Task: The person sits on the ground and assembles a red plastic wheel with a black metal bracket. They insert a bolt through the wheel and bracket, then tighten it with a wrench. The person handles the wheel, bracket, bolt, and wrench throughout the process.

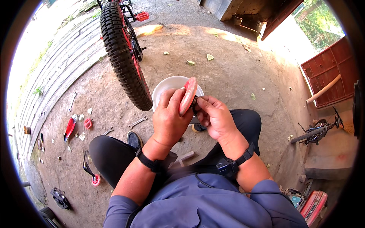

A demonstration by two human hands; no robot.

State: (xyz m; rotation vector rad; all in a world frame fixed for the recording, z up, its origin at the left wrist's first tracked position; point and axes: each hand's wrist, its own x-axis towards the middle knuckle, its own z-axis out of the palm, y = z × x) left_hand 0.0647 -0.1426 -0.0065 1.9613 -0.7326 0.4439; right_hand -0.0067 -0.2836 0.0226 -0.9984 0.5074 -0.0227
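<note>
My left hand (170,116) grips a flat red plastic part (188,95), held upright on its edge in front of me. My right hand (213,116) pinches a small dark metal piece (195,103) pressed against the red part's right side. Both hands hover over a white bowl (167,86) on the ground, its contents hidden by my hands. Just left of the bowl stands a black knobby bicycle tyre (123,57) with red spokes. I am squatting, knees in dark trousers either side.
Wrenches (137,122) lie on the dirt floor at left, with a red pedal (88,123), a red-handled tool (69,128) and a crank arm with a pink end (91,173). A small bicycle (317,131) lies at right beside a red gate (334,72).
</note>
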